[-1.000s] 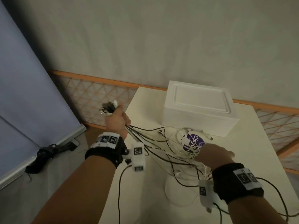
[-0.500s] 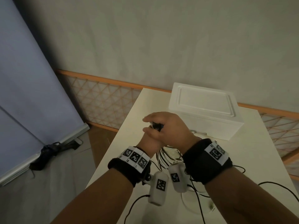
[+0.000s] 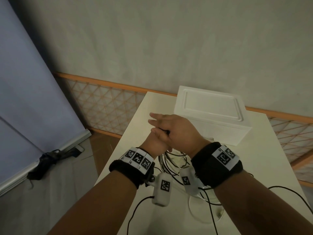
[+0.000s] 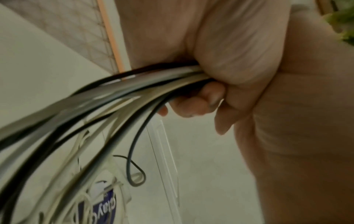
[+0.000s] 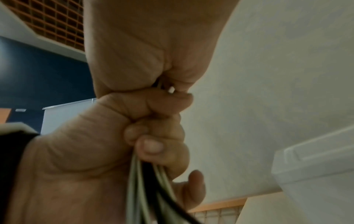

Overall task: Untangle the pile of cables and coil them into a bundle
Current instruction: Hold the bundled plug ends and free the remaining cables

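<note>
A cream table [image 3: 254, 175] fills the lower right of the head view, against a grey wall with an orange-trimmed lattice panel [image 3: 105, 102]. At about one o'clock on the table sits a closed white foam box [image 3: 211, 116]. At the centre, the two hands meet above the table's near-left part. The left hand [image 3: 155, 141] is fisted around a bundle of black and white cables [image 4: 118, 94], fingers curled tight. The right hand [image 3: 177, 131] lies over the top of the left fist, at twelve o'clock from it, its fingers stretched out to nine o'clock; cable ends show beneath its palm, but I cannot tell whether it grips them. The cables hang down from the fist to loose loops on the table at six o'clock, near a purple-labelled packet [image 4: 105, 207].
</note>
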The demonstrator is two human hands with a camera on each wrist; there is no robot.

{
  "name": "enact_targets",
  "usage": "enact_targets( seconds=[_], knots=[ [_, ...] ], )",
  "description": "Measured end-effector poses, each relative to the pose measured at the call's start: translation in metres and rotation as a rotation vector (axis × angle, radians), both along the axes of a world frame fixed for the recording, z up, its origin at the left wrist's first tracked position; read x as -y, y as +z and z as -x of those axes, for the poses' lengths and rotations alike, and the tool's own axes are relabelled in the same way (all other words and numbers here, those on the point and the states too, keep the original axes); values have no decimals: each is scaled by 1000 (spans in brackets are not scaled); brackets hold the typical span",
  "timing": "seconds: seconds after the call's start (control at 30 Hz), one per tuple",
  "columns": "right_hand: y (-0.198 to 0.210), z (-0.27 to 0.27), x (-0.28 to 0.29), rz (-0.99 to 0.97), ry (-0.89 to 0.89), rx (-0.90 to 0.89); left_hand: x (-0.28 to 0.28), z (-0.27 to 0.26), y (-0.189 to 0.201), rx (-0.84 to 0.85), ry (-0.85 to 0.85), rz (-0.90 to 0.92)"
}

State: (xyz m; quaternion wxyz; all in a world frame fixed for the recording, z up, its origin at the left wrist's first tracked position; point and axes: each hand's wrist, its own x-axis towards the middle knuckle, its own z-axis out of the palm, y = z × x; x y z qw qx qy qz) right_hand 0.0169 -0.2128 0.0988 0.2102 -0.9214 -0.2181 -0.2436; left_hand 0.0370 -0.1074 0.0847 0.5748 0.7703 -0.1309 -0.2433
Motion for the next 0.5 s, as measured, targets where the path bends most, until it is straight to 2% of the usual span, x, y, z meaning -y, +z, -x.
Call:
enact_targets(
  seconds=[0.1, 0.17, 0.23, 0.4, 0.5],
  knots=[
    [-2, 2, -2, -23, 6, -17, -1, -1, -5, 167, -56, -29],
    [-2, 2, -2, -16, 4, -104, -2, -1, -9, 217, -62, -49],
    [-2, -1, -1, -25, -13, -149, -4, 0, -8, 236, -58, -61],
    [1, -3, -7, -74, -55, -128, -2, -4, -9, 271, -112, -195],
    [-2, -1, -9, -144, -62, -133, -5, -5, -11, 281, -141, -196]
  ],
)
